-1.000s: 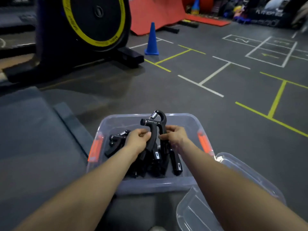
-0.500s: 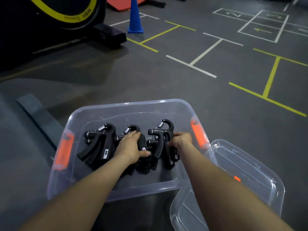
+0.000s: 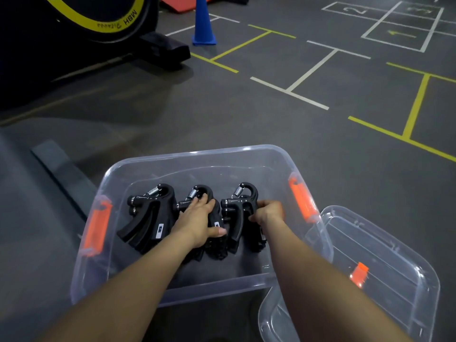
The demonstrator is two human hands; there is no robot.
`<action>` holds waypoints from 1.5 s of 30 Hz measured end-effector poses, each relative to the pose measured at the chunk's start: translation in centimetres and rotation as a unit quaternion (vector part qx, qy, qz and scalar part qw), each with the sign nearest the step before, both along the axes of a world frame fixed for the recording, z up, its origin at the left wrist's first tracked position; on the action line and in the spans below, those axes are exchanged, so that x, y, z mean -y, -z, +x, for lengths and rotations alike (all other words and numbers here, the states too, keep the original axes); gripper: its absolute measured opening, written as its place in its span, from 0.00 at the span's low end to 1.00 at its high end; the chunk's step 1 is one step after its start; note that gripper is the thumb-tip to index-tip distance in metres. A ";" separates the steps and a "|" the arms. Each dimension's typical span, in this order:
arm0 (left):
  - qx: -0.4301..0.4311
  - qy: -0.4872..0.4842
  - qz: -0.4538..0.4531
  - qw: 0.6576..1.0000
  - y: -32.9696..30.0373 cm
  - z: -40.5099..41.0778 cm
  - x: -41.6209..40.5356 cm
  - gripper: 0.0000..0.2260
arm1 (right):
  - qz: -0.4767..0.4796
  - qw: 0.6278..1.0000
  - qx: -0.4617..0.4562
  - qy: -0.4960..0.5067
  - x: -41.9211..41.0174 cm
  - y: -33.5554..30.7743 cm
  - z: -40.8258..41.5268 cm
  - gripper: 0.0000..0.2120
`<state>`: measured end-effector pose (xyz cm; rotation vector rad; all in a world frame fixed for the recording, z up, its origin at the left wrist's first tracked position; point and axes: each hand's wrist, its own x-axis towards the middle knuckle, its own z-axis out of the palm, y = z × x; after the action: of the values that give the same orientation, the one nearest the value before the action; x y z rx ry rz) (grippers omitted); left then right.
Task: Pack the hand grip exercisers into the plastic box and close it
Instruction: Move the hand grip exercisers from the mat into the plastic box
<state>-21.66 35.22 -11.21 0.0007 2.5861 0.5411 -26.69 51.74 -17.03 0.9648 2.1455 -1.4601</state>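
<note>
Head view: right exerciser (image 3: 238, 218) against right hand (image 3: 267, 214) curled fingers (image 3: 254, 217)

lid (image 3: 385, 275) cut off by bottom edge; middle exerciser (image 3: 217, 218) partly under left hand (image 3: 197, 222)

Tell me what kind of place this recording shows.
Most likely a gym or training hall: a dark floor painted with hopscotch squares, a blue cone, and an exercise machine with a yellow-ringed wheel.

A grey floor (image 3: 246, 119) with painted lines carries the box (image 3: 197, 154), its lid (image 3: 407, 243) beside, a blue cone (image 3: 203, 25) and a machine's foot (image 3: 167, 49).
</note>
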 end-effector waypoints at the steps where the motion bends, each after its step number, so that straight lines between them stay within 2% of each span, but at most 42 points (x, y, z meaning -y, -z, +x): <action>1: 0.001 0.000 -0.001 1.000 0.0 0.0 0.0 0.38 | -0.001 1.000 0.005 -0.006 0.0 0.3 -0.1 0.18; 5: 0.004 0.001 0.000 1.000 -0.1 0.1 0.0 0.38 | -0.037 0.999 0.008 0.011 0.4 0.5 -0.3 0.20; 8: 0.004 0.001 0.002 1.000 0.2 0.1 0.1 0.38 | -0.037 0.999 -0.006 -0.026 0.4 1.0 -0.4 0.25; 13: 0.000 -0.007 0.021 1.000 0.5 0.1 0.2 0.38 | -0.058 0.998 -0.040 -0.007 0.7 0.8 -0.5 0.24; 17: -0.024 -0.032 0.041 0.998 -0.5 0.7 0.4 0.37 | -0.012 0.994 -0.101 -0.039 1.7 -2.3 0.5 0.23; 22: -0.106 -0.086 0.053 0.989 -5.8 1.8 3.3 0.26 | 0.002 0.982 -0.156 -0.111 5.4 -9.6 0.7 0.21; 28: -0.157 -0.166 0.017 0.973 -13.2 5.4 12.7 0.22 | -0.002 0.955 -0.210 -0.208 16.0 -16.9 1.9 0.20; 34: -0.166 -0.273 0.001 0.948 -17.9 13.9 24.2 0.21 | -0.059 0.914 -0.227 -0.330 30.3 -21.2 7.4 0.20; 37: -0.160 -0.324 -0.015 0.933 -17.9 18.9 29.7 0.21 | -0.100 0.895 -0.216 -0.377 37.2 -21.4 11.3 0.11; 40: -0.145 -0.380 -0.033 0.913 -16.7 23.8 34.7 0.22 | -0.120 0.878 -0.192 -0.421 43.5 -20.0 15.5 0.17; 45: -0.114 -0.456 -0.062 0.881 -13.3 30.6 41.1 0.21 | -0.135 0.850 -0.159 -0.483 51.0 -15.8 20.9 0.16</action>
<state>8.89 -5.88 2.09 -1.3190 2.7169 0.7108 -5.77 0.72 -1.26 -0.4811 2.0167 -1.3275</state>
